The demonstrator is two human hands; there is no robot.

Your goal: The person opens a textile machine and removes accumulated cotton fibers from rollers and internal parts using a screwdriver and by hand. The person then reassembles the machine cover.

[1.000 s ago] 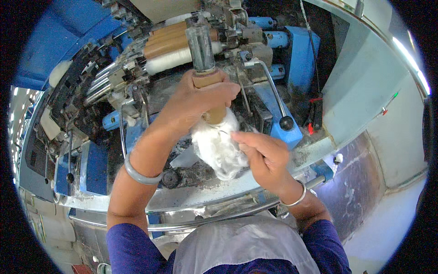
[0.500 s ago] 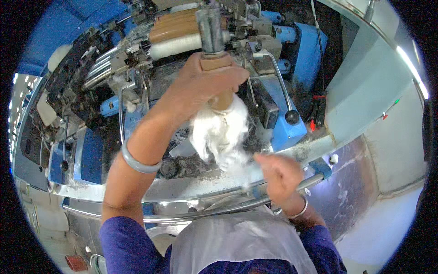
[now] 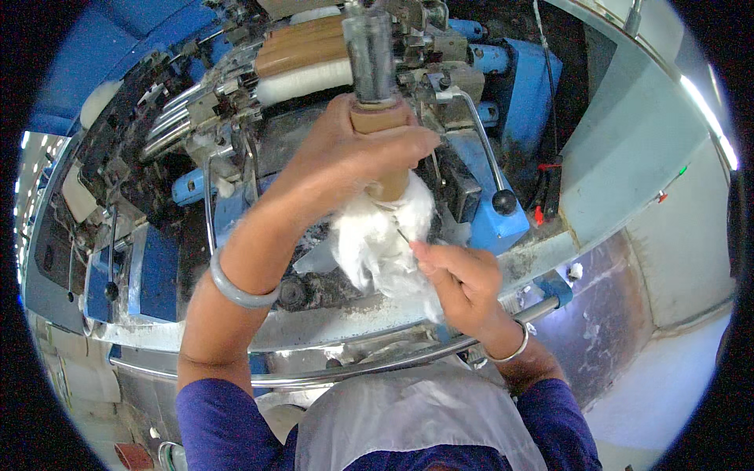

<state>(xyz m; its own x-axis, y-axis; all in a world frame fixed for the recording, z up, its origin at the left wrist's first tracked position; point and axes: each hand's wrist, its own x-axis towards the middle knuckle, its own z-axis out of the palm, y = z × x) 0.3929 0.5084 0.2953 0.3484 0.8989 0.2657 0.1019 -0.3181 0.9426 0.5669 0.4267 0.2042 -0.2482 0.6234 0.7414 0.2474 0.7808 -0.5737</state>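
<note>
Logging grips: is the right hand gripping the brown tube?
No, the left hand grips the brown tube; the right hand pinches a thin dark tool.

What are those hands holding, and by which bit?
The left hand grips a roller round its brown part, between its dark end and the white fluff. The right hand pinches a thin dark stick behind its showing tip.

The fluff (image 3: pixel 375 245) looked soft and fibrous, the tube (image 3: pixel 389 190) smooth, matt and cardboard-like, the cylinder (image 3: pixel 371 63) scuffed and dusty. The rail (image 3: pixel 290 381) and lever (image 3: pixel 476 133) were polished metal, the knob (image 3: pixel 503 202) glossy, plastic-looking. The roller (image 3: pixel 302 53) had a smooth sheen; the bracelet (image 3: pixel 514 347) was shiny metal, the apron (image 3: pixel 408 416) thin, creased cloth, the sleeve (image 3: pixel 224 420) matt fabric.
</note>
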